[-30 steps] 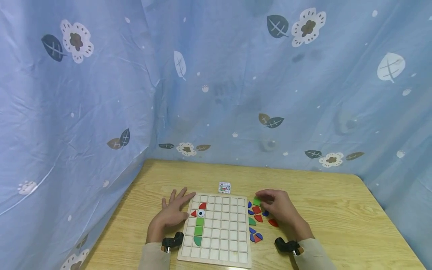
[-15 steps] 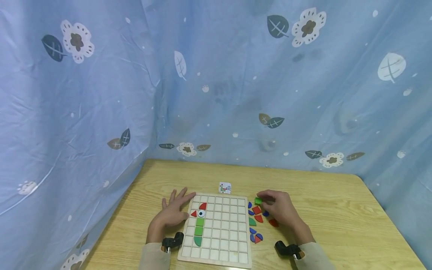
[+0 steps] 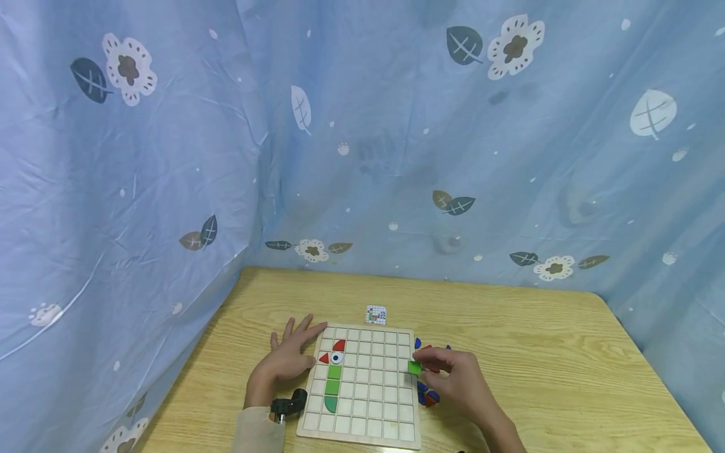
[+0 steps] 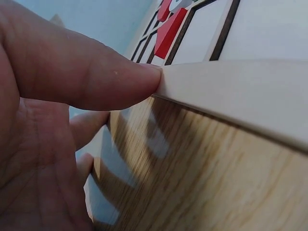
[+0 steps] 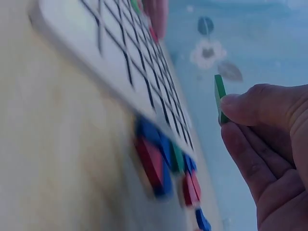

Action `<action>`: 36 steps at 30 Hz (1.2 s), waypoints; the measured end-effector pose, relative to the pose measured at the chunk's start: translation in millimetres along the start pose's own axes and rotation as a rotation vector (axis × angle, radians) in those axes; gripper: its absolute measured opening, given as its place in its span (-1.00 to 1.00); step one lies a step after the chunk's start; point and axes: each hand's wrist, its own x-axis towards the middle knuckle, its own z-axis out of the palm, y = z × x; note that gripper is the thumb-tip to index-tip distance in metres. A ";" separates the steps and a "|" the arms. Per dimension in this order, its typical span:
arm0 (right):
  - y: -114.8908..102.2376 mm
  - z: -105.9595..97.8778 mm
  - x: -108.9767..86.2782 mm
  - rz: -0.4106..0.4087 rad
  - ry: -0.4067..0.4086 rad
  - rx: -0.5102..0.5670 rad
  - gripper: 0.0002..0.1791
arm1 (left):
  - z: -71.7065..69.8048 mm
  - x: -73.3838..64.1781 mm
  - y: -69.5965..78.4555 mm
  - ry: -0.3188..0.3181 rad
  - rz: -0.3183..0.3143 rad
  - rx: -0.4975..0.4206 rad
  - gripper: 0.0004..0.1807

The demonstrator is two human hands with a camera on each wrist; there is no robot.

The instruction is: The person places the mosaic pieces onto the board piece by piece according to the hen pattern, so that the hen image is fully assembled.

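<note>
A light wooden grid board point(image 3: 374, 393) lies on the table. In its left columns sit a red quarter piece point(image 3: 339, 345), a red triangle point(image 3: 324, 358), a round eye piece point(image 3: 337, 358), two green squares point(image 3: 334, 379) and a green quarter piece point(image 3: 331, 404). My left hand point(image 3: 287, 355) rests at the board's left edge, fingers spread and thumb touching the rim. Between thumb and fingertips my right hand point(image 3: 455, 380) pinches a green square tile point(image 5: 220, 98), held above the board's right edge.
Loose blue, red and green pieces point(image 3: 427, 396) lie along the board's right side, partly hidden by my right hand. A small picture card point(image 3: 376, 314) lies behind the board. A blue patterned curtain point(image 3: 362, 157) surrounds the wooden table point(image 3: 544, 352).
My right hand has lifted the green square tile from the loose pieces and carried it left and nearer, over the board's right edge. My left hand has stayed put.
</note>
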 end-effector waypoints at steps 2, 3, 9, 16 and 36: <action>-6.5 9.5 -5.1 0.003 -0.014 0.022 -0.69 | -0.2 -0.3 0.0 -0.001 0.000 0.001 -0.09; -9.4 14.4 -7.2 0.001 -0.024 0.023 -0.70 | -0.2 -0.3 0.0 -0.002 0.001 0.004 -0.09; -22.9 45.5 -13.4 -0.007 -0.121 0.052 -0.72 | 0.0 1.1 -0.8 0.006 0.005 0.026 -0.09; -33.5 77.7 -12.3 -0.036 -0.186 0.095 -0.70 | 1.5 3.0 -3.1 0.014 0.002 0.035 -0.10; -50.4 111.3 2.0 -0.118 -0.281 -0.142 -0.68 | 2.0 3.1 -3.9 0.009 0.011 0.046 -0.09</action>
